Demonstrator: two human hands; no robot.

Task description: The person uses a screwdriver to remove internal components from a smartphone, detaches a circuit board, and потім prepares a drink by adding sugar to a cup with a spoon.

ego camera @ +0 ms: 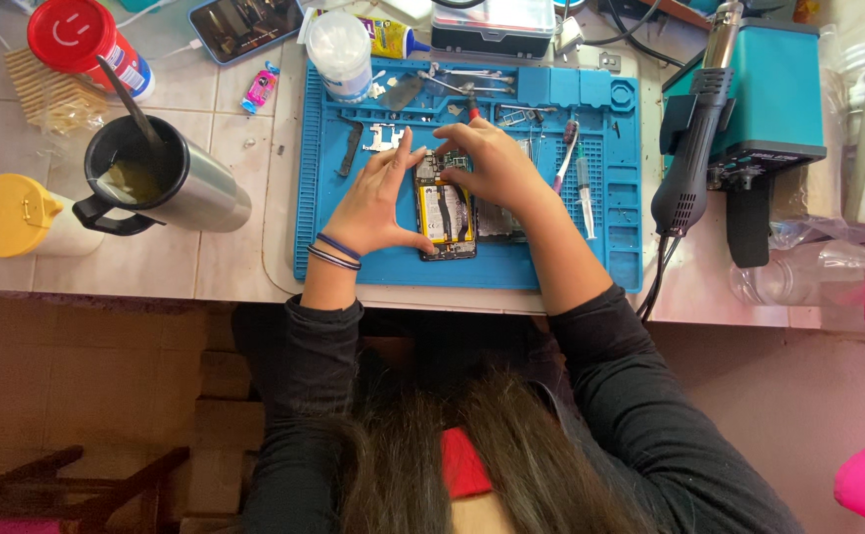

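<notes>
An opened phone (446, 220) with a yellow battery and its back cover off lies on a blue repair mat (571, 257). My left hand (378, 198) rests against the phone's left side, thumb along its lower edge and fingers up by its top corner. My right hand (492, 163) is over the phone's top end, fingertips pinched together on the circuit board area. Whether the right fingers hold a small part or tool is hidden.
Screwdrivers, tweezers (561, 163) and small metal parts lie on the mat. A steel mug (170, 178), a yellow-lidded jar (7, 216), a red-lidded can (81, 40) and another phone (244, 25) sit at left. A hot-air gun (694, 148) on a teal station (773, 89) stands at right.
</notes>
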